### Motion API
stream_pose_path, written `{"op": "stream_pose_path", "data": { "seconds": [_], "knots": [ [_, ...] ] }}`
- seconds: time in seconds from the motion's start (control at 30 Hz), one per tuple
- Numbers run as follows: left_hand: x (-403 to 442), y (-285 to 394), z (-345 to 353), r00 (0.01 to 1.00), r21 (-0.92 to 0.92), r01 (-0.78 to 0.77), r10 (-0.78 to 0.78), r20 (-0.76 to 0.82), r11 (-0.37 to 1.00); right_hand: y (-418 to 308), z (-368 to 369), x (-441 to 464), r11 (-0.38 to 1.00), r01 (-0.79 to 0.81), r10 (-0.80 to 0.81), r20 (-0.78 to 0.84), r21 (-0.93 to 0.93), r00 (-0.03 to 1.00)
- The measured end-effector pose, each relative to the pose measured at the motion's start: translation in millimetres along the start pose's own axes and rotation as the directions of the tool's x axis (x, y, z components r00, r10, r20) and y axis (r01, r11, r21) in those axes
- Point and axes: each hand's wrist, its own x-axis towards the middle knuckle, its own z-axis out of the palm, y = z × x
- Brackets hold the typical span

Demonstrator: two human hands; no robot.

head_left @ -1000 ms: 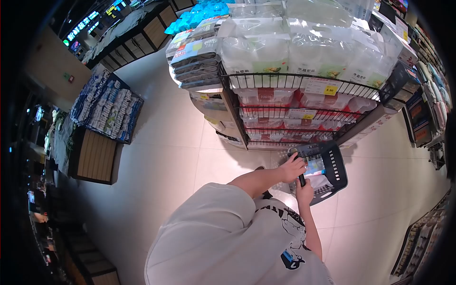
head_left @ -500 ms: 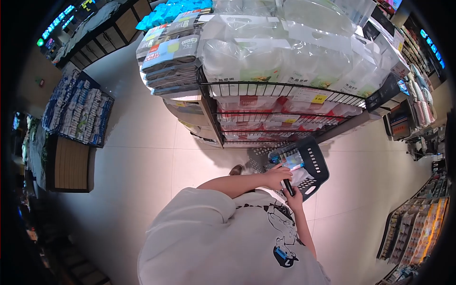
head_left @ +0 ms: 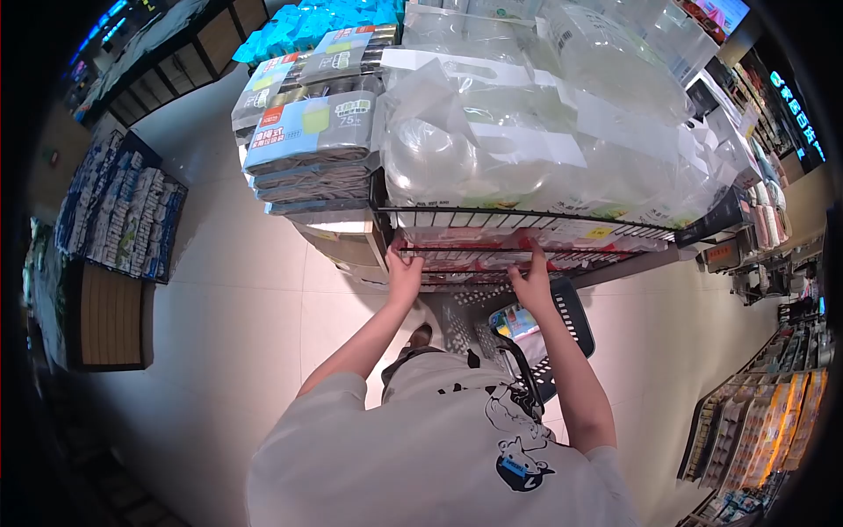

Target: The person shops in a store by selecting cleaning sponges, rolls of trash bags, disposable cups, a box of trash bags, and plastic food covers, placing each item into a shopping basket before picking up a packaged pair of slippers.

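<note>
Both of my hands reach to the wire shelf (head_left: 492, 216) in front of me, about a forearm's width apart. At its left end, my left hand (head_left: 405, 270) touches the front wires, thumb apart from the fingers. Farther right, my right hand (head_left: 533, 281) has its fingers stretched up at the clear and red plastic packs (head_left: 457, 237), with the thumb spread. Fingertips of both hands are partly hidden by wires and packs. Below my right forearm is a dark grey shopping basket (head_left: 575, 327) with a black handle (head_left: 524, 369) and a colourful package (head_left: 516, 321) inside.
Clear plastic bowl packs (head_left: 492, 158) fill the top shelf. Grey bag packs (head_left: 312, 132) are stacked at its left, blue packs (head_left: 320, 28) behind. A display of blue and white packs (head_left: 123, 206) stands left; shelves with orange packs (head_left: 773, 426) stand right.
Both hands have left the basket handle and moved up and forward to the shelf, the left one also to the left. The view has come closer to the shelf.
</note>
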Motion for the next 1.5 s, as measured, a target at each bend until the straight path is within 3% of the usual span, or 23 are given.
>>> {"op": "stream_pose_path", "data": {
  "seconds": [0.07,0.1,0.17,0.2,0.23,0.3,0.33,0.37,0.4,0.47,0.5,0.63,0.7,0.93,1.0,1.03,1.1,1.17,1.2,1.37,1.4,1.43,1.5],
  "knots": [
    [12.6,4.4,2.0,1.000,-0.125,0.028,-0.028,0.002,0.992,35.2,42.1,22.7,0.956,-0.131,0.151,-0.057,0.263,0.987],
    [15.7,11.2,3.7,1.000,-0.130,0.023,-0.024,0.000,0.991,49.0,55.2,30.5,0.957,-0.124,0.144,-0.058,0.262,0.988],
    [18.2,29.6,9.0,0.998,-0.174,0.015,-0.006,0.057,0.985,68.2,67.7,50.0,0.832,-0.427,0.432,0.069,0.353,0.899],
    [23.6,27.2,10.2,0.998,-0.119,0.061,-0.060,0.017,0.991,48.0,57.0,59.3,0.852,-0.260,0.300,-0.017,0.455,0.954],
    [26.8,25.8,9.5,0.997,-0.143,0.080,-0.077,0.022,0.986,53.5,54.2,66.1,0.669,-0.463,0.426,0.210,0.581,0.880],
    [26.0,28.3,16.6,0.998,-0.207,-0.042,0.033,-0.047,0.977,91.6,75.4,74.1,0.702,-0.498,0.484,0.172,0.509,0.858],
    [24.5,37.7,15.6,0.990,0.010,-0.110,0.110,-0.086,0.994,86.5,79.9,77.6,0.607,-0.398,0.475,0.088,0.688,0.876],
    [27.1,32.2,17.9,0.991,-0.002,-0.094,0.094,-0.097,0.996,104.4,87.3,80.3,0.737,-0.342,0.427,-0.009,0.583,0.904],
    [20.8,50.5,17.8,0.980,0.084,-0.146,0.156,-0.124,0.986,101.4,84.0,83.6,0.740,-0.315,0.418,-0.040,0.595,0.908],
    [22.8,38.0,17.2,0.986,0.124,-0.140,0.150,-0.079,0.982,84.8,73.7,86.7,0.217,-0.504,0.732,0.202,0.836,0.651],
    [25.5,33.5,15.7,0.986,0.140,-0.139,0.150,-0.074,0.980,78.9,67.7,87.1,0.214,-0.486,0.728,0.194,0.847,0.658],
    [27.6,26.7,5.0,0.997,0.015,-0.082,0.082,-0.017,0.997,61.8,38.5,82.0,0.279,-0.512,0.676,0.213,0.812,0.706],
    [33.3,24.9,-2.9,0.995,-0.242,-0.034,0.056,0.086,0.970,57.6,25.7,78.3,0.309,-0.528,0.655,0.226,0.791,0.721],
    [24.8,45.7,-22.0,0.968,-0.109,-0.028,0.054,0.244,0.994,44.0,2.9,64.5,0.589,-0.387,0.437,0.124,0.709,0.891],
    [24.8,45.4,-24.8,0.961,-0.096,-0.007,0.033,0.276,0.995,65.6,16.8,55.6,0.906,-0.208,0.231,-0.020,0.368,0.973],
    [27.3,38.0,-24.6,0.960,-0.034,-0.106,0.111,0.256,0.994,68.9,19.6,51.4,0.907,-0.209,0.232,-0.022,0.366,0.972],
    [31.5,31.9,-26.3,0.953,0.031,-0.202,0.189,0.239,0.979,46.4,19.4,44.5,0.988,-0.122,0.138,-0.195,0.093,0.971],
    [32.3,27.6,-29.9,0.893,0.198,-0.429,0.382,0.236,0.881,29.2,12.7,42.4,0.989,-0.123,0.136,-0.194,0.079,0.971],
    [32.0,27.2,-29.6,0.886,0.075,-0.428,0.402,0.231,0.900,23.7,7.6,42.3,0.986,-0.108,0.131,-0.184,0.128,0.974],
    [25.0,17.5,-37.7,0.873,0.072,-0.455,0.429,0.230,0.888,24.7,-0.3,24.1,0.941,-0.223,0.255,-0.100,0.255,0.962],
    [26.8,12.7,-48.0,0.858,0.249,-0.477,0.385,0.340,0.843,24.6,1.2,20.7,0.924,-0.212,0.254,-0.098,0.317,0.962],
    [25.0,6.6,-47.7,0.860,0.252,-0.471,0.377,0.343,0.845,23.2,2.7,18.2,0.923,-0.220,0.261,-0.094,0.317,0.961],
    [18.4,25.8,-42.7,0.845,0.158,-0.504,0.447,0.294,0.849,11.2,1.1,14.6,0.933,0.014,0.107,-0.315,0.358,0.943]
  ]
}}
